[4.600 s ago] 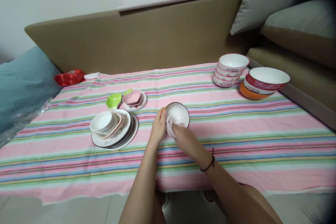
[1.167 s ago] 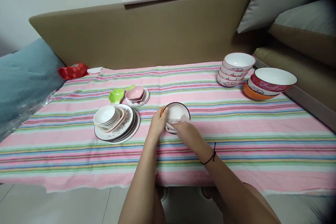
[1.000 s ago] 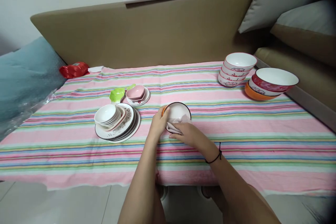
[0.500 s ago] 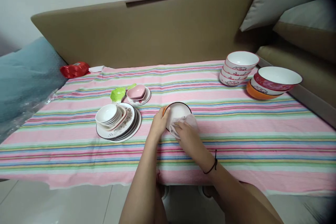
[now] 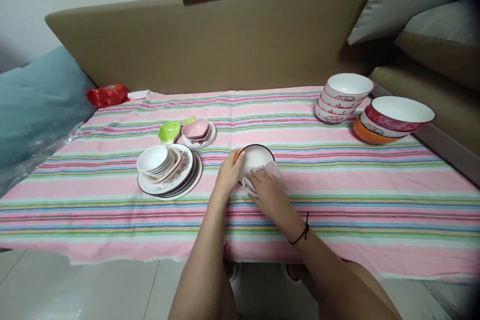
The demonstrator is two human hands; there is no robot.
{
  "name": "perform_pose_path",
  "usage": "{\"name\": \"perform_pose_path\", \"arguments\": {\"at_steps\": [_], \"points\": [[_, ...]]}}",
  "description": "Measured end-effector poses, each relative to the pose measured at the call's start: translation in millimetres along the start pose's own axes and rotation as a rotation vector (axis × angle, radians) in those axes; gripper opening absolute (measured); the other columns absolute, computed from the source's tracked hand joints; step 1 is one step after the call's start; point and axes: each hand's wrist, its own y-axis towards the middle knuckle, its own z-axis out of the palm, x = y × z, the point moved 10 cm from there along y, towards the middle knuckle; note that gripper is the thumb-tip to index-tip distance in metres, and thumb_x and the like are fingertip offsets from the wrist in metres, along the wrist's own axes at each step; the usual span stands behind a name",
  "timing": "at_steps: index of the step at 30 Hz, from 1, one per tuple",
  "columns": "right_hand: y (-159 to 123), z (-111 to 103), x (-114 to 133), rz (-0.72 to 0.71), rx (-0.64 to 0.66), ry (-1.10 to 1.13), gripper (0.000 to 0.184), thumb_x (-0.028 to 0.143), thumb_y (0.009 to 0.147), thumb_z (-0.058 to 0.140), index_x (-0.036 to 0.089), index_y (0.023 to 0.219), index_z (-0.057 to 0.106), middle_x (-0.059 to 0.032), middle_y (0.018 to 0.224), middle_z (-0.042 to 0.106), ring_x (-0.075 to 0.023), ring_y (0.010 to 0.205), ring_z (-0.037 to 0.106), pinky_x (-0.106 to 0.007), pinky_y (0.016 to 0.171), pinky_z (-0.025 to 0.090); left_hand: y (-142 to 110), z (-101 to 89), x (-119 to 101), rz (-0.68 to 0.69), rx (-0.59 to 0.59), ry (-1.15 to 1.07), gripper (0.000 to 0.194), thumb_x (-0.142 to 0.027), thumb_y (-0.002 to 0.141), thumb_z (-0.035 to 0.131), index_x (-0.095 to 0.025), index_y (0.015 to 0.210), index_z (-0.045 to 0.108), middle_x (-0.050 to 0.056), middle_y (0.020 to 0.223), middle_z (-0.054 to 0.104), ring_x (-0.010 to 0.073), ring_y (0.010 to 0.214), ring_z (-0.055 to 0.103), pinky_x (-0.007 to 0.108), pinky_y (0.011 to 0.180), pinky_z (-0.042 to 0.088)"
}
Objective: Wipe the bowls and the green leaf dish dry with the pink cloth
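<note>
Close in front of me is a bowl [image 5: 255, 154], white inside, with a dark rim and an orange outer side. My left hand [image 5: 227, 175] grips its left edge, thumb over the rim. A pale pinkish cloth [image 5: 275, 171] lies bunched against the bowl's near right inner side. My right hand [image 5: 269, 192], with a dark cord bracelet on the wrist, is closed on the cloth and presses it into the bowl. The cloth covers part of the bowl's inside.
Left of the bowl stands a plate stack [image 5: 161, 189] topped by small white bowls [image 5: 153, 158]. Behind it are a green leaf-shaped dish [image 5: 169, 132] and pink bowls [image 5: 195, 128] on small plates. At right stand stacked white bowls [image 5: 339, 102] and larger bowls [image 5: 397, 112]. A striped cloth [image 5: 318, 255] covers the table.
My right hand and the cloth have shifted slightly within the bowl, and the fingers lie flatter on the cloth. My left hand keeps its hold. The view has moved a little.
</note>
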Motion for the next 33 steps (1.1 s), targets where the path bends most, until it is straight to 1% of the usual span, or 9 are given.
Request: {"name": "perform_pose_path", "arguments": {"at_steps": [9, 13, 16, 18, 20, 23, 26, 28, 33], "points": [[6, 3, 3, -0.030, 0.076, 0.213, 0.046, 0.002, 0.078, 0.047, 0.012, 0.122, 0.060, -0.0123, 0.124, 0.063, -0.0227, 0.116, 0.057, -0.039, 0.107, 0.039, 2, 0.6, 3, -0.031, 0.029, 0.015, 0.036, -0.038, 0.094, 0.040, -0.015, 0.115, 0.058, 0.009, 0.122, 0.064, 0.0201, 0.114, 0.057, 0.032, 0.101, 0.039], [9, 10, 9, -0.069, 0.111, 0.299, 0.066, 0.025, 0.085, 0.057, 0.007, 0.144, 0.035, -0.0175, 0.148, 0.040, -0.0260, 0.139, 0.035, -0.043, 0.116, 0.028, 2, 5.2, -2, 0.019, 0.096, -0.028, 0.039, -0.040, 0.094, 0.039, -0.015, 0.120, 0.056, 0.009, 0.125, 0.062, 0.0187, 0.117, 0.055, 0.030, 0.104, 0.037], [14, 18, 3, 0.037, 0.110, 0.203, 0.096, 0.041, 0.076, 0.071, 0.004, 0.150, 0.021, -0.0204, 0.156, 0.021, -0.0307, 0.146, 0.014, -0.048, 0.118, 0.021, 1, 8.1, -7, 0.058, 0.139, -0.070, 0.041, -0.039, 0.094, 0.040, -0.015, 0.123, 0.054, 0.009, 0.129, 0.060, 0.0174, 0.122, 0.052, 0.030, 0.108, 0.033], [17, 21, -5, 0.172, 0.102, 0.087, 0.105, 0.042, 0.071, 0.076, 0.000, 0.149, 0.020, -0.0220, 0.156, 0.014, -0.0333, 0.147, 0.008, -0.049, 0.119, 0.017, 1, 8.8, -8, 0.061, 0.146, -0.079, 0.041, -0.039, 0.094, 0.040, -0.015, 0.124, 0.053, 0.009, 0.131, 0.058, 0.0174, 0.124, 0.051, 0.030, 0.109, 0.032], [16, 21, -10, 0.294, 0.127, -0.020, 0.103, 0.040, 0.071, 0.078, -0.005, 0.146, 0.024, -0.0256, 0.155, 0.014, -0.0356, 0.146, 0.010, -0.048, 0.119, 0.016, 2, 8.2, -6, 0.046, 0.135, -0.068, 0.041, -0.040, 0.094, 0.040, -0.016, 0.124, 0.053, 0.009, 0.132, 0.058, 0.0183, 0.124, 0.050, 0.031, 0.109, 0.032], [11, 21, -7, 0.353, 0.215, -0.106, 0.080, 0.034, 0.077, 0.072, -0.008, 0.138, 0.040, -0.0311, 0.148, 0.030, -0.0374, 0.141, 0.027, -0.047, 0.115, 0.024, 3, 7.1, -3, 0.017, 0.111, -0.038, 0.040, -0.039, 0.093, 0.040, -0.015, 0.122, 0.055, 0.009, 0.130, 0.060, 0.0202, 0.124, 0.051, 0.033, 0.109, 0.033], [10, 16, 1, 0.250, 0.231, -0.044, 0.055, 0.026, 0.083, 0.063, 0.000, 0.130, 0.053, -0.0266, 0.135, 0.052, -0.0327, 0.129, 0.048, -0.044, 0.108, 0.037, 4, 6.3, -2, 0.007, 0.100, -0.026, 0.040, -0.040, 0.094, 0.039, -0.016, 0.121, 0.056, 0.009, 0.128, 0.061, 0.0210, 0.122, 0.052, 0.034, 0.108, 0.034], [12, 11, 5, 0.148, 0.190, 0.076, 0.054, 0.023, 0.083, 0.061, 0.003, 0.132, 0.052, -0.0224, 0.132, 0.056, -0.0295, 0.124, 0.053, -0.041, 0.106, 0.040, 4, 5.5, -2, 0.000, 0.095, -0.017, 0.040, -0.040, 0.094, 0.039, -0.016, 0.121, 0.056, 0.008, 0.127, 0.061, 0.0205, 0.121, 0.052, 0.034, 0.107, 0.034], [13, 12, 4, -0.035, 0.109, 0.242, 0.087, 0.028, 0.075, 0.069, 0.004, 0.147, 0.028, -0.0195, 0.153, 0.030, -0.0285, 0.144, 0.024, -0.043, 0.116, 0.027, 3, 5.7, -2, -0.010, 0.110, -0.009, 0.038, -0.037, 0.095, 0.037, -0.016, 0.119, 0.056, 0.008, 0.124, 0.062, 0.0190, 0.117, 0.055, 0.033, 0.106, 0.036]]}}
